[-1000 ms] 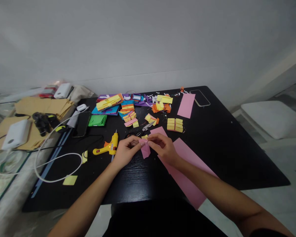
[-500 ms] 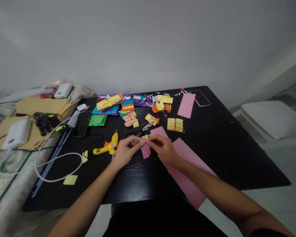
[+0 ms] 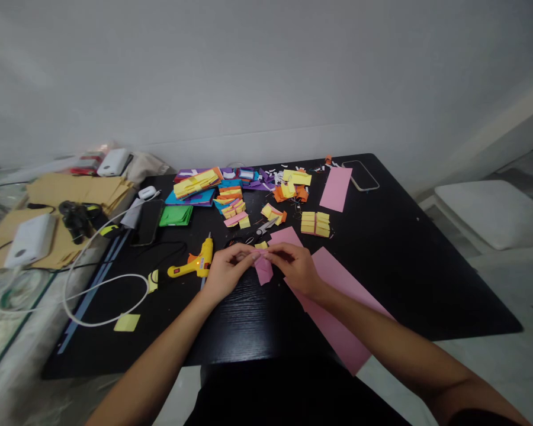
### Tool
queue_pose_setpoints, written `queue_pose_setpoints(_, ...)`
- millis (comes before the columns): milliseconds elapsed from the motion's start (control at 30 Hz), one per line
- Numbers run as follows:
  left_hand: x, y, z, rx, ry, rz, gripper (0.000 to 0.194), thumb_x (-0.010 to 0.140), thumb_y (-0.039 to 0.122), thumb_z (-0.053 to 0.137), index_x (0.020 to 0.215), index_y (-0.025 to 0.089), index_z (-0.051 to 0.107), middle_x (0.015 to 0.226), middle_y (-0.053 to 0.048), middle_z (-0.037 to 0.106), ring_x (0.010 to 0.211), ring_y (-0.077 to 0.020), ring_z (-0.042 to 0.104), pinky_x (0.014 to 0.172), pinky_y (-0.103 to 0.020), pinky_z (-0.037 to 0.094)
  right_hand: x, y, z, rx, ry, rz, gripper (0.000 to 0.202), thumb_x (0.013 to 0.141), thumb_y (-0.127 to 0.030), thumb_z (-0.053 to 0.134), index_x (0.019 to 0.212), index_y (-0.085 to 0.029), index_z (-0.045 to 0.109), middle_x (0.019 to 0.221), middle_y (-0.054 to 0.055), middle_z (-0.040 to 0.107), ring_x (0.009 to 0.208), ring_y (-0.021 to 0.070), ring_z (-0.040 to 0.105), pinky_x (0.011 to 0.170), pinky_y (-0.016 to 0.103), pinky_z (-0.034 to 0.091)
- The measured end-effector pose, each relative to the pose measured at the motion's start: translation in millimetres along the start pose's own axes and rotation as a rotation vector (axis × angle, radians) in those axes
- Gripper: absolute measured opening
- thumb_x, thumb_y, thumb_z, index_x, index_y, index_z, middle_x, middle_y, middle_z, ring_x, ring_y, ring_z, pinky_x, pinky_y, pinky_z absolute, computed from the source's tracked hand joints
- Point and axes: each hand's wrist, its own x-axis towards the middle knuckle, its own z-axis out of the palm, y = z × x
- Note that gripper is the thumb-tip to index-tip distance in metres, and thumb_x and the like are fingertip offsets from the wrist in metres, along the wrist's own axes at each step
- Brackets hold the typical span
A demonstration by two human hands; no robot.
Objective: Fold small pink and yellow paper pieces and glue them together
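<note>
A small folded piece of pink paper [image 3: 263,271] is pinched between both hands above the black table. My left hand [image 3: 228,267] grips its upper left edge, thumb and fingers pressed together. On the opposite edge, my right hand [image 3: 296,267] pinches it the same way. Part of the upper fold is hidden by the fingertips. A bit of yellow paper [image 3: 261,245] shows just behind it. Large pink sheets [image 3: 337,313] lie under and beside my right forearm. Left of my left hand rests a yellow glue gun [image 3: 198,264], its small light glowing.
Scissors [image 3: 266,226] lie beyond my hands, among folded paper strips [image 3: 231,204] and scraps. A banded yellow bundle [image 3: 315,224] sits to the right. Further left are a dark phone [image 3: 148,223] and a looping white cable [image 3: 66,296]. The table's front edge is close to my body.
The pink paper has shifted very slightly to the right between my fingers. Both hands stay in nearly the same place.
</note>
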Motion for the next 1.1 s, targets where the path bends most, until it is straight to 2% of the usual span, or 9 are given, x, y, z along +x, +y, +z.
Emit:
queue_pose_setpoints(333,0.6,0.4,0.1,-0.003,0.021,0.007,0.027,0.083,0.043,0.079,0.089,0.017,0.078,0.072,-0.003,0.074,0.063,-0.0140,0.065,0.062,-0.025,0.054,1.8,-3.2,0.2,0.071,-0.035,0.098,0.020,0.085,-0.040,0.077,0.094,-0.022,0.079,0.092,0.005,0.080,0.085,0.0205,0.075,0.080,0.033,0.062)
queue_pose_setpoints(600,2.4,0.8,1.3,-0.105,-0.007,-0.059,0.030,0.081,0.046,0.080,0.086,0.017,0.075,0.070,-0.001,0.071,0.064,-0.0138,0.064,0.064,-0.025,0.053,0.3,1.5,2.2,0.075,0.025,0.109,0.017,0.080,-0.036,0.081,0.090,-0.023,0.081,0.091,0.005,0.082,0.084,0.0225,0.077,0.083,0.036,0.063)
queue_pose_setpoints(933,3.9,-2.1,2.2,-0.120,-0.005,-0.119,0.033,0.082,0.048,0.079,0.082,0.016,0.076,0.066,-0.002,0.071,0.061,-0.0136,0.063,0.061,-0.025,0.050,-1.3,-1.8,4.0,0.074,0.030,0.098,0.017,0.081,-0.036,0.081,0.090,-0.022,0.081,0.091,0.005,0.082,0.082,0.0222,0.077,0.079,0.035,0.064)
queue_pose_setpoints(1100,1.0,-4.2,3.4,-0.059,0.021,-0.082,0.032,0.084,0.048,0.078,0.085,0.016,0.077,0.070,-0.003,0.073,0.062,-0.0134,0.063,0.061,-0.024,0.051,-1.3,-1.8,4.5,0.086,0.037,0.107,0.017,0.080,-0.037,0.082,0.089,-0.023,0.081,0.091,0.005,0.082,0.083,0.0226,0.077,0.081,0.036,0.064)
